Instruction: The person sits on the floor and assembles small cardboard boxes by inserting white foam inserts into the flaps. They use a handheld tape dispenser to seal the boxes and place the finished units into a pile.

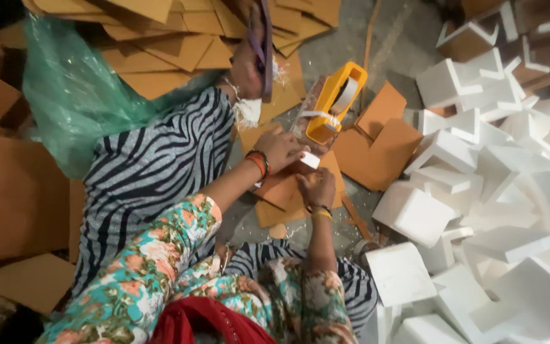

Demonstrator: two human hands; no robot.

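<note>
My left hand [280,149], with red and orange bangles at the wrist, pinches a small white piece [310,159] at its fingertips. Just below, my right hand [316,188] has its fingers curled on a brown cardboard piece [281,191] lying on the floor. A yellow tape dispenser [335,102] with a roll of tape stands right behind the hands, almost touching the white piece. Both arms wear floral sleeves. What lies under my right palm is hidden.
Several white foam corner blocks [453,159] are heaped on the right. Flat brown cardboard sheets [179,44] pile up at the top, with more cut pieces [377,146] by the dispenser. A green plastic bag [71,89] lies left. My striped leg [154,172] and sandalled foot [259,51] stretch across.
</note>
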